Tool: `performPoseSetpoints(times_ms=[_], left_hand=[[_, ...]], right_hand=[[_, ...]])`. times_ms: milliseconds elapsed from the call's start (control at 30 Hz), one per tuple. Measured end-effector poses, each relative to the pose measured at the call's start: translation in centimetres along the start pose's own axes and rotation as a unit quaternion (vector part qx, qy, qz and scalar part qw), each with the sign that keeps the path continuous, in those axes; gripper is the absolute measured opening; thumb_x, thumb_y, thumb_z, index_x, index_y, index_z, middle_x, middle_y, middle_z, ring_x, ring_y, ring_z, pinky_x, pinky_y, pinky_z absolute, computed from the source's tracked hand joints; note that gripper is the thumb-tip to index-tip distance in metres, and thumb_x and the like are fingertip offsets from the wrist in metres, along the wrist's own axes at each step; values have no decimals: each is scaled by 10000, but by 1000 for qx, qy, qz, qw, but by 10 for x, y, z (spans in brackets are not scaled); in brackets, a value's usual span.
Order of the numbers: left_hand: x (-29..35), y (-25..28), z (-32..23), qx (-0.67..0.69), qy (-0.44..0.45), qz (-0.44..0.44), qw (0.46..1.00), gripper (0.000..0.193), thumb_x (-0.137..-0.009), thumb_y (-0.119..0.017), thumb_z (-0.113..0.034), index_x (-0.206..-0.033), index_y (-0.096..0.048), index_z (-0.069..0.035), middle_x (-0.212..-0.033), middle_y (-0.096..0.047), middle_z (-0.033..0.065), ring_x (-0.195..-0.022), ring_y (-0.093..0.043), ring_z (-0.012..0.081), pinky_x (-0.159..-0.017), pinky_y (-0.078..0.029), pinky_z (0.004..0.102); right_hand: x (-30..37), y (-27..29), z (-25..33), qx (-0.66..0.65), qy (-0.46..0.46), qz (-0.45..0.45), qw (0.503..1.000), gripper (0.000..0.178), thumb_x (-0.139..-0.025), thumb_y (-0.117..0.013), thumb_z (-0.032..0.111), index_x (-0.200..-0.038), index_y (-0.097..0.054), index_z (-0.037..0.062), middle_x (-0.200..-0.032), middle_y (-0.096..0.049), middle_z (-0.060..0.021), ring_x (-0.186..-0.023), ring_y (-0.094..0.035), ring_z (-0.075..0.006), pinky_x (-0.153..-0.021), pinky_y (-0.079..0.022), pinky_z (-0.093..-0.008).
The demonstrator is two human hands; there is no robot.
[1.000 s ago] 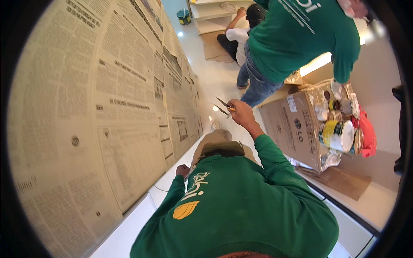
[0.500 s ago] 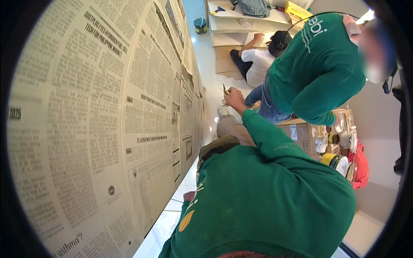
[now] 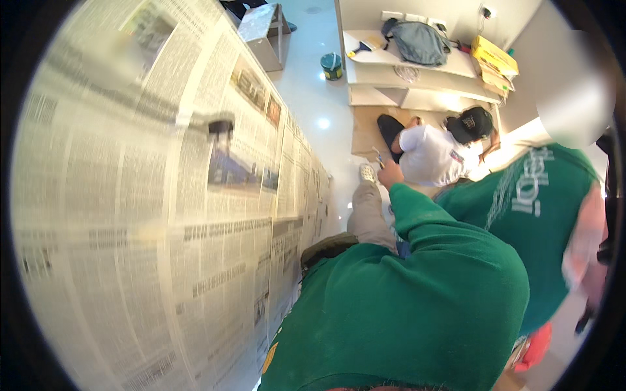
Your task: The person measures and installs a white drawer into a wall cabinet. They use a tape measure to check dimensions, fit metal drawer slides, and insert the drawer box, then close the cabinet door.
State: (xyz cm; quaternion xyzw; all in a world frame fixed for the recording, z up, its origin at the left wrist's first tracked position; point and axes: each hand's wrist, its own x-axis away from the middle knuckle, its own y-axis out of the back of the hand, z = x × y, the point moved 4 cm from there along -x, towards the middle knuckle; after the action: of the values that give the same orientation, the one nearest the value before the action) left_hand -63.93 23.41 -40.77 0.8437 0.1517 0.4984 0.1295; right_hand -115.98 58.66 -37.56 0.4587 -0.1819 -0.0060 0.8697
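My right hand (image 3: 391,174) is closed around a slim utility knife (image 3: 379,159), its pale tip pointing up and away from me. The arm, in a green sleeve, reaches forward over the floor, above my leg and white shoe. My left hand is out of sight behind my body. Close along my left side stands a broad surface covered with newspaper sheets (image 3: 215,234); neither hand is seen touching it.
A co-worker in green (image 3: 541,215) stands close on my right. Beyond my hand, a person in a white shirt (image 3: 430,156) crouches by a low white shelf (image 3: 443,77) bearing a grey backpack (image 3: 417,44). A dark green pail (image 3: 331,67) and a step stool (image 3: 264,36) stand on the floor.
My view has swung, bringing the stool and more of the shelf in. My right hand keeps the knife. My left hand has gone out of view; the green-clad co-worker appears lower on the right.
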Motion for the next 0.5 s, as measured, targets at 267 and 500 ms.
performPoseSetpoints(times_ms=[267, 500], left_hand=[[-81, -61, -237, 57, 15, -47, 997, 263, -978, -745, -239, -933, -767, 19, -801, -770, 147, -605, -714, 262, -539, -606, 407], [-148, -84, -368, 127, 20, -89, 988, 252, -980, -732, -228, -945, -767, 19, -803, -770, 149, -601, -714, 264, -537, -605, 411]], right_hand=[[-130, 8, 13, 13, 68, 71, 995, 227, -915, -685, 181, -1116, -769, 115, -1084, -765, -232, -1041, -719, -482, -885, -567, -601], [-234, 20, 114, 73, 169, 178, 967, 370, -911, -770, 244, -1277, -768, 188, -1127, -775, -230, -1080, -732, -455, -939, -581, -574]])
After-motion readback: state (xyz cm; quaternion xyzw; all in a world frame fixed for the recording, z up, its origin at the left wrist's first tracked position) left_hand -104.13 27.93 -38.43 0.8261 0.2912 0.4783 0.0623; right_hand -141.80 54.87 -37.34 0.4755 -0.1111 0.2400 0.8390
